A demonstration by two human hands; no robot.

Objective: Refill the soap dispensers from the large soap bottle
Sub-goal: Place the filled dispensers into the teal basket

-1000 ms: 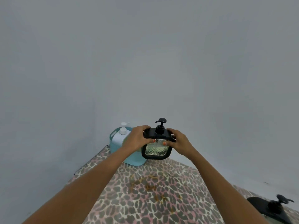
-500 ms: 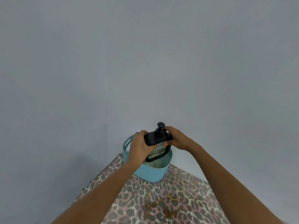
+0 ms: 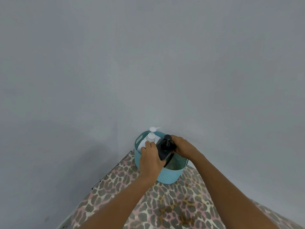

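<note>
A black-framed soap dispenser [image 3: 165, 148] with a black pump sits low inside a round teal basket [image 3: 170, 175] at the table's far corner. My left hand [image 3: 151, 160] grips its left side and my right hand [image 3: 181, 147] grips its right side by the pump. A white pump bottle [image 3: 151, 137] stands in the basket just left of it, its head above the rim. The dispenser's lower body is hidden by the basket wall and my hands.
The table [image 3: 165, 209] wears a leopard-print cloth and meets a plain grey wall [image 3: 148, 63] at its corner. The table's left edge [image 3: 112, 169] runs diagonally down from the basket.
Both hands have carried the black dispenser down into the teal basket beside the white bottle. The view has tilted and the second black dispenser at the right has left the frame.
</note>
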